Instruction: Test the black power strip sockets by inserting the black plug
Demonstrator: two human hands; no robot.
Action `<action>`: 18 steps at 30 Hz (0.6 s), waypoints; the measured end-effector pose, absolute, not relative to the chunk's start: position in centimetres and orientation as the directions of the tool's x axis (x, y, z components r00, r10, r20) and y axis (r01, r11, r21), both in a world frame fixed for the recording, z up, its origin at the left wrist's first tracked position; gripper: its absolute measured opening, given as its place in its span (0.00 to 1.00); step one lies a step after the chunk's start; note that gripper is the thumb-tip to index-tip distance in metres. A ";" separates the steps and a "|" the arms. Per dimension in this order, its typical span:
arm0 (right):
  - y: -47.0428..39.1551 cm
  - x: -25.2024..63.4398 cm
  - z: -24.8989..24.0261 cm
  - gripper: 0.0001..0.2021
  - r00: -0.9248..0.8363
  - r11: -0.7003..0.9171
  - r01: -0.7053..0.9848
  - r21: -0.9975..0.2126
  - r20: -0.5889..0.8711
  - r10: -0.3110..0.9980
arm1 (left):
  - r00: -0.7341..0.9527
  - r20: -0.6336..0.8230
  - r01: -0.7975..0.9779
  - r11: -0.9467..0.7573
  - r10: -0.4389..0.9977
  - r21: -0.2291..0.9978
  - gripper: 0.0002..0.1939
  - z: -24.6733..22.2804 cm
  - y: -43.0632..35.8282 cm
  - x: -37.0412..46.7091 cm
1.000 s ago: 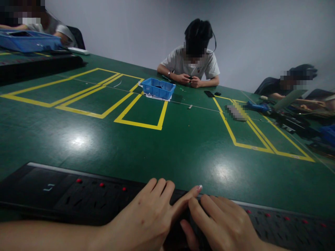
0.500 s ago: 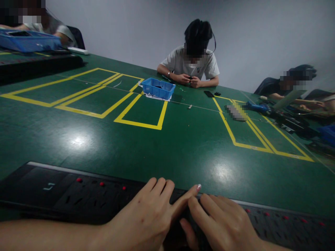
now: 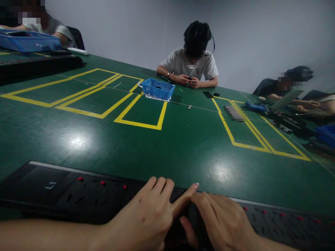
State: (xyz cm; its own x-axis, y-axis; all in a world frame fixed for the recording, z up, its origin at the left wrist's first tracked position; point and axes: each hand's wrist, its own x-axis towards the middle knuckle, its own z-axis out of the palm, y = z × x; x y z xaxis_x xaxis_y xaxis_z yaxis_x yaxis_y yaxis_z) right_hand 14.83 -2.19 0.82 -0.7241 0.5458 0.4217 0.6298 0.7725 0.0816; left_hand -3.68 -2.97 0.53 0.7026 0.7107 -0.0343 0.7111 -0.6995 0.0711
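Observation:
A long black panel point(image 3: 49, 198) with red buttons and slots lies across the near edge of the green table. My left hand point(image 3: 154, 209) is over its middle, three fingers curled, the index finger stretched toward the right and the thumb bent underneath. A dark thing point(image 3: 193, 218) shows between that thumb and index finger; its kind is too dark to make out. Beside it my right hand point(image 3: 225, 218) is closed, knuckles up and fingertips bent down out of sight. Its index finger touches or nearly touches the tip of my left index finger. What the right fingers hold is hidden.
A blue basket point(image 3: 158, 89) stands on the green table point(image 3: 136, 150), near yellow tape rectangles. Across the table a person point(image 3: 192, 66) handles something small. Other people sit at far left and right. A blue tray point(image 3: 31, 42) and another black panel point(image 3: 39, 64) are at left.
My right hand has shifted slightly, its index finger bending more over the dark thing. My left hand has stayed almost in place.

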 end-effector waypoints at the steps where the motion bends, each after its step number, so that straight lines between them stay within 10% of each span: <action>1: -2.2 14.8 0.8 0.13 -0.720 0.772 0.631 0.081 0.433 0.543 | 0.703 -0.036 0.710 -0.700 0.710 0.069 0.45 0.5 -3.0 -3.7; 18: -2.2 14.8 1.2 0.11 -0.724 0.781 0.614 0.115 0.475 0.499 | 0.705 -0.002 0.709 -0.705 0.709 0.032 0.44 0.6 -2.9 -3.8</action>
